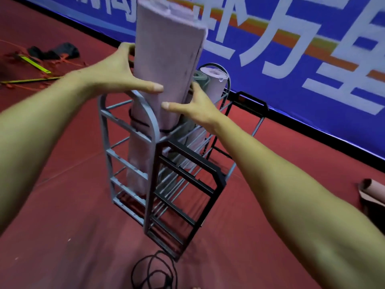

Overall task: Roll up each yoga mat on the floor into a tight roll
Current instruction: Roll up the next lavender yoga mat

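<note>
Pink rolled mat (166,59) upright in rack (129,130)

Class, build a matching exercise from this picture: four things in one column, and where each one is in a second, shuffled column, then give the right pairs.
Things
1. pink rolled mat
2. black cord
3. brown mat
4. green rolled mat

Places
A. coiled on the floor in front of the rack
B. on the floor at the right edge
C. upright between the left hand and right hand
D. standing in the rack behind the right hand

Pairs: 1-C, 2-A, 3-B, 4-D
</note>
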